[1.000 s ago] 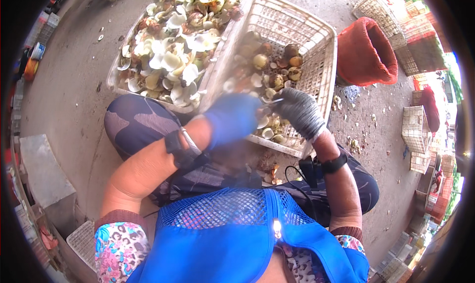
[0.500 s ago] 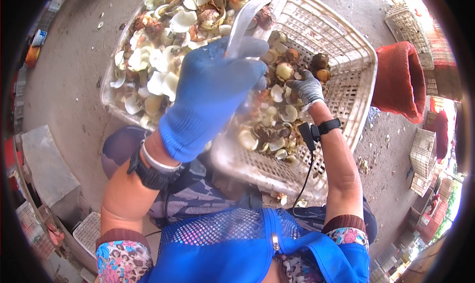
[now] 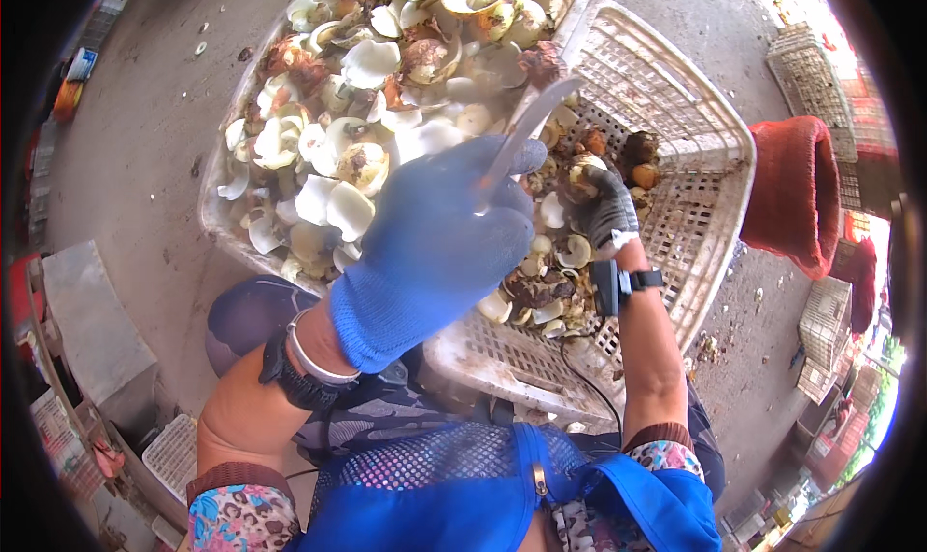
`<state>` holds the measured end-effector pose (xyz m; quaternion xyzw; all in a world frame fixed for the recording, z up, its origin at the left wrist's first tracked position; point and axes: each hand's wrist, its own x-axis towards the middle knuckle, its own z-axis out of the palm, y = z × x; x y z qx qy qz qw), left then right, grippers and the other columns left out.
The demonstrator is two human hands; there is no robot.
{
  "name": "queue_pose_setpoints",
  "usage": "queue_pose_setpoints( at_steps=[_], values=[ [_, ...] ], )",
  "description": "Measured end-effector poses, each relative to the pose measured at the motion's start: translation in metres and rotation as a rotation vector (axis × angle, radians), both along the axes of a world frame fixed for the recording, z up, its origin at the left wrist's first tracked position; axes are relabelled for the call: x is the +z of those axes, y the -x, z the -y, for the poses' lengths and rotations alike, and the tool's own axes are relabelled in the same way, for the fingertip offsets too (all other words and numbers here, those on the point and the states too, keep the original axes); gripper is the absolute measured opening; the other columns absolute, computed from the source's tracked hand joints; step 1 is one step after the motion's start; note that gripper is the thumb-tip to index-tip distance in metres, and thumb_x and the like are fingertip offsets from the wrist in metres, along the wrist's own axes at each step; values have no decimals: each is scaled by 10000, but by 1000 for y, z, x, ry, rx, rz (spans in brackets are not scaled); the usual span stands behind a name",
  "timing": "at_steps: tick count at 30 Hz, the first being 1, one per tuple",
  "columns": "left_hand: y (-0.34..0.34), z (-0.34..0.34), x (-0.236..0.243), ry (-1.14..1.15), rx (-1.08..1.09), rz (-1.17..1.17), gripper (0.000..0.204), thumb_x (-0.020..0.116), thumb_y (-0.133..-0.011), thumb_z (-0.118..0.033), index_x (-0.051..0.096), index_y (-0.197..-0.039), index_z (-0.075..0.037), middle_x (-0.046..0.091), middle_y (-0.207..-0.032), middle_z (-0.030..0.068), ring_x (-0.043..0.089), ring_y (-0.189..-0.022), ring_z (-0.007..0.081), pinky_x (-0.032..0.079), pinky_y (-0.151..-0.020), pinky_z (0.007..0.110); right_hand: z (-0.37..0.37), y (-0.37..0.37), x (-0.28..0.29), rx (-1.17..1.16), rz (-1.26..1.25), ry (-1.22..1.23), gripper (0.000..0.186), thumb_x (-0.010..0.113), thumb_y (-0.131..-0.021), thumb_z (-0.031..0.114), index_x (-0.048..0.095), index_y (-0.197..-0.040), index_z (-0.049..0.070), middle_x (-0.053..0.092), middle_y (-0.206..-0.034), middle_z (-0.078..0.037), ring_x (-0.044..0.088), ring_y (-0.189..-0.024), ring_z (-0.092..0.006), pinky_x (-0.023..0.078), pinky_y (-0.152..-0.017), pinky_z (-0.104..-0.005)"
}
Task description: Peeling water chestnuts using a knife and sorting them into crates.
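Note:
My left hand (image 3: 449, 228), in a blue knit glove with a darker coated palm, is closed round a knife (image 3: 534, 122). The curved blade points up and to the right, and its handle is hidden in the fist. In a grey striped glove with dark fingertips, my right hand (image 3: 611, 209) grips a pale, onion-like bulb (image 3: 582, 175) low inside the right crate (image 3: 666, 69). Brown bulbs (image 3: 640, 148) and peeled white pieces lie around it there. A second crate (image 3: 218, 204) at the left is heaped with white, curved bulb scales (image 3: 371, 64) and several whole bulbs.
A red, wide-mouthed container (image 3: 782, 195) stands just right of the right crate. Stacked crates (image 3: 821, 320) line the far right. At the left are a grey metal box (image 3: 97, 315) and a small white crate (image 3: 172, 453). Scraps litter the concrete floor.
My right hand has taken hold of a bulb and drawn it slightly left. My left hand, with the knife, has moved right and down, the blade tilting further right. The view has shifted slightly.

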<state>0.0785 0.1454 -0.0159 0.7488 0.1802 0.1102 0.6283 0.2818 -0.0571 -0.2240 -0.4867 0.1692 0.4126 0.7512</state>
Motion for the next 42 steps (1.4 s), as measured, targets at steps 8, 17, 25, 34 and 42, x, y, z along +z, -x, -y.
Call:
queue_pose_setpoints(
  at_steps=[8,17,25,34,42],
  values=[
    [21,49,1,-548,-78,234,511,614,-823,-10,656,-1327,-82,732,-915,135,702,-713,265,580,-680,354,47,108,192,132,196,-396,648,778,-826,325,540,-1361,47,620,-1302,-183,611,-1201,-366,512,-1008,-533],
    [65,117,29,-823,-164,350,523,682,-890,-119,519,-1378,-29,695,-986,202,703,-783,392,569,-654,439,89,195,252,84,465,-250,516,691,-918,176,522,-1383,31,653,-1258,-136,656,-1129,-271,547,-969,-454],
    [92,145,29,-1103,-108,237,468,623,-985,-298,516,-1337,-10,656,-843,200,669,-635,317,516,-515,422,105,224,255,45,619,-221,530,697,-890,52,469,-1368,35,645,-1179,-144,708,-920,-265,607,-824,-404],
    [84,162,-10,-1179,-158,311,499,615,-975,-234,485,-1390,12,626,-708,106,621,-574,247,487,-483,401,197,247,177,272,965,139,585,722,-858,250,516,-1357,24,619,-1261,-171,626,-1159,-337,495,-1043,-512],
    [77,132,-18,-941,-189,-83,542,635,-945,-205,466,-1412,12,692,-820,166,697,-680,303,546,-565,418,216,275,222,171,864,43,727,780,-786,196,474,-1421,19,622,-1267,-165,632,-1158,-312,535,-1002,-456]
  ],
)
